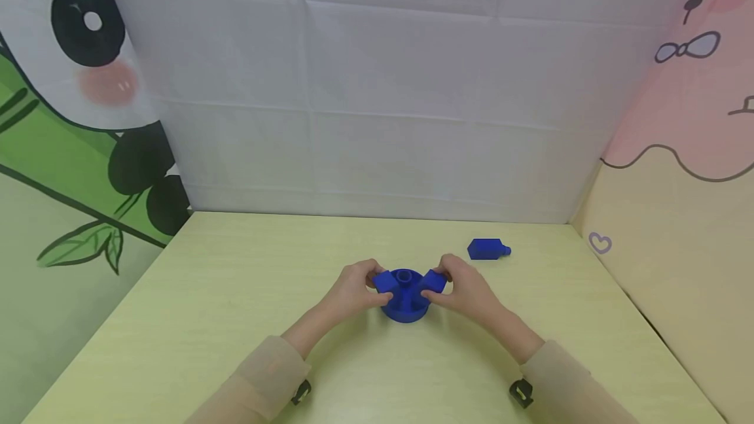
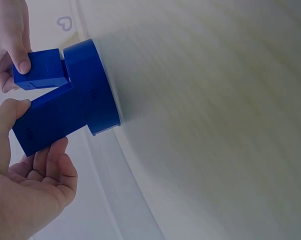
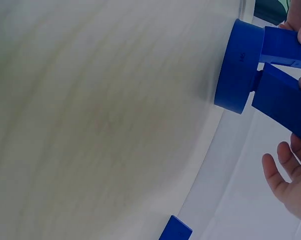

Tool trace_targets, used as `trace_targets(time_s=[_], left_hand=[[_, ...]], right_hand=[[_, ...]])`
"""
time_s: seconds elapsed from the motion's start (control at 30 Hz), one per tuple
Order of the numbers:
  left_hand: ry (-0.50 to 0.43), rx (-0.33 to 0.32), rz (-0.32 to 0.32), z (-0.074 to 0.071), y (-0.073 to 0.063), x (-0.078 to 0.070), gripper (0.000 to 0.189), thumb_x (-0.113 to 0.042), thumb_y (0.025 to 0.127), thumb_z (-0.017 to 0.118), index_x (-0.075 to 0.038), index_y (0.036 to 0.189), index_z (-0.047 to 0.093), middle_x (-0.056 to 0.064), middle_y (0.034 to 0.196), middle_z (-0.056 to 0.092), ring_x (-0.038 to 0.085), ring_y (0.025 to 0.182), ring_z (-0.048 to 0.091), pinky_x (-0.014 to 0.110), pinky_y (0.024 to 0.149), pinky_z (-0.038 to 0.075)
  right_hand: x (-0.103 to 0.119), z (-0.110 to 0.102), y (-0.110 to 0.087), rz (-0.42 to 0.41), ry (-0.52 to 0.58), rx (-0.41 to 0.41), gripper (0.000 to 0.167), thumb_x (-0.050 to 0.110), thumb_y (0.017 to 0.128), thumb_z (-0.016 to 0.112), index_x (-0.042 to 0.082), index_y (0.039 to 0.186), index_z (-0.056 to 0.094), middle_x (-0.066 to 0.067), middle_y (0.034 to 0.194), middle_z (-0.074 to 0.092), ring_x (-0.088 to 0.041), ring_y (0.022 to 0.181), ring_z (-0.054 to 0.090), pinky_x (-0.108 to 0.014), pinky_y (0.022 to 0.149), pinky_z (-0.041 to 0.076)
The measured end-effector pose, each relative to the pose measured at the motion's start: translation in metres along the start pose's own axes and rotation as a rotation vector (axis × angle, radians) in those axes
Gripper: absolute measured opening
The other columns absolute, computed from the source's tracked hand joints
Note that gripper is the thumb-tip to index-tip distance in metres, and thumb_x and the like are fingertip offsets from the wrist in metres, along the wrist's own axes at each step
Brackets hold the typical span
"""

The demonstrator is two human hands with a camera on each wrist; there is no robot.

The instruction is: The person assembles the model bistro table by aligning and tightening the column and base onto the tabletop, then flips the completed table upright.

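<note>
Right wrist view crops the right hand and held block.

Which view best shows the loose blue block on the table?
Head: the loose blue block shows whole, narrow peg included. Right wrist catches only part at the bottom edge; left wrist doesn't show it.

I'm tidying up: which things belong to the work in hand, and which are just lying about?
In the work:
round blue plastic-looking base
first angular blue plastic-looking block, in the left grip
second angular blue block, in the right grip

Lying about:
pegged blue plastic-looking block; possibly a matching part
</note>
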State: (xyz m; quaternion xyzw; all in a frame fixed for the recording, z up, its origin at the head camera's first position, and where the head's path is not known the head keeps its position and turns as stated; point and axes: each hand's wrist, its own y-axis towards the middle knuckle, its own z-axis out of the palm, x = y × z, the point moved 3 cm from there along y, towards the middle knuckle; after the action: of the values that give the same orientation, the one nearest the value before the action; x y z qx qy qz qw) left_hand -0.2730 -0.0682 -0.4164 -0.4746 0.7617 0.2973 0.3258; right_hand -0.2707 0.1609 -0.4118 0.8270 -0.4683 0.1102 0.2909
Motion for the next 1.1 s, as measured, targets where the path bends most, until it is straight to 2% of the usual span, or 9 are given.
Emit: trace_targets(time_s=[0.1,0.23,0.37,0.47,0.53,0.63,0.77,0.97,1.1], left_hand=[[0.005,0.0,0.003,0.001,0.001,0.001,0.034,-0.021,0.076,0.079,-0.006,0.101,0.062,-0.002,0.086,0.064,0.021,0.082,0.062,0.025,0.068,0.05],[0.0,-0.003,-0.001,0.0,0.001,0.001,0.034,-0.02,0.075,0.079,-0.006,0.101,0.062,-0.002,0.086,0.064,0.02,0.082,0.062,0.026,0.069,0.05],[-0.003,-0.006,-0.001,0.0,0.001,0.001,0.033,-0.019,0.075,0.079,-0.006,0.1,0.062,-0.001,0.085,0.064,0.019,0.08,0.062,0.026,0.069,0.05],[0.007,-0.005,0.001,0.0,0.002,0.001,0.033,-0.019,0.075,0.079,-0.006,0.099,0.062,-0.001,0.085,0.064,0.017,0.079,0.061,0.026,0.069,0.05],[0.01,-0.006,0.0,0.0,0.003,0.001,0.033,-0.019,0.074,0.079,-0.006,0.099,0.063,-0.001,0.085,0.064,0.016,0.079,0.061,0.026,0.069,0.05],[0.012,-0.005,-0.006,0.0,0.003,0.002,0.033,-0.02,0.074,0.079,-0.006,0.099,0.062,-0.001,0.085,0.064,0.015,0.078,0.061,0.026,0.069,0.05],[0.015,-0.003,-0.007,0.0,0.003,0.001,0.034,-0.021,0.075,0.079,-0.006,0.1,0.062,-0.002,0.085,0.064,0.013,0.077,0.059,0.026,0.069,0.05],[0.018,-0.002,-0.001,0.0,0.002,0.001,0.034,-0.021,0.075,0.079,-0.006,0.1,0.062,-0.002,0.085,0.064,0.012,0.077,0.058,0.026,0.068,0.049],[0.017,-0.005,-0.004,0.0,0.002,0.0,0.034,-0.021,0.074,0.08,-0.006,0.1,0.062,-0.002,0.085,0.064,0.012,0.077,0.059,0.026,0.069,0.05]], right_hand=[[0.001,0.0,-0.002,0.027,-0.03,-0.009,0.039,0.034,0.071,0.083,0.015,0.09,0.054,0.008,0.079,0.049,-0.019,0.075,0.05,-0.023,0.064,0.042],[0.004,-0.005,-0.002,0.002,-0.029,-0.017,0.05,0.041,0.074,0.079,0.013,0.109,0.058,0.006,0.086,0.051,-0.018,0.079,0.051,-0.025,0.065,0.044],[0.004,-0.015,-0.001,-0.093,0.04,0.021,0.053,0.039,0.085,0.068,0.014,0.129,0.052,0.0,0.11,0.057,-0.019,0.099,0.054,-0.037,0.082,0.049],[0.001,-0.023,-0.001,-0.21,0.08,0.081,0.047,0.026,0.09,0.064,0.013,0.133,0.05,-0.003,0.13,0.053,-0.021,0.119,0.049,-0.048,0.096,0.042],[0.0,-0.028,-0.001,-0.298,0.081,0.12,0.045,0.015,0.09,0.062,0.01,0.133,0.051,-0.004,0.137,0.05,-0.023,0.127,0.043,-0.05,0.1,0.038],[-0.003,-0.03,-0.001,-0.409,0.071,0.154,0.046,0.003,0.086,0.058,0.006,0.131,0.053,-0.007,0.137,0.05,-0.026,0.128,0.042,-0.05,0.101,0.037],[-0.006,-0.029,0.0,-0.473,0.051,0.161,0.043,-0.002,0.084,0.057,0.004,0.127,0.057,-0.007,0.13,0.057,-0.027,0.123,0.048,-0.046,0.099,0.04],[-0.009,-0.026,-0.001,-0.508,0.027,0.14,0.039,0.001,0.085,0.06,0.006,0.123,0.061,-0.006,0.122,0.063,-0.023,0.114,0.053,-0.042,0.093,0.045],[-0.008,-0.027,-0.001,-0.487,0.046,0.14,0.035,0.007,0.086,0.063,0.007,0.12,0.063,-0.003,0.12,0.063,-0.02,0.112,0.053,-0.04,0.091,0.045]])
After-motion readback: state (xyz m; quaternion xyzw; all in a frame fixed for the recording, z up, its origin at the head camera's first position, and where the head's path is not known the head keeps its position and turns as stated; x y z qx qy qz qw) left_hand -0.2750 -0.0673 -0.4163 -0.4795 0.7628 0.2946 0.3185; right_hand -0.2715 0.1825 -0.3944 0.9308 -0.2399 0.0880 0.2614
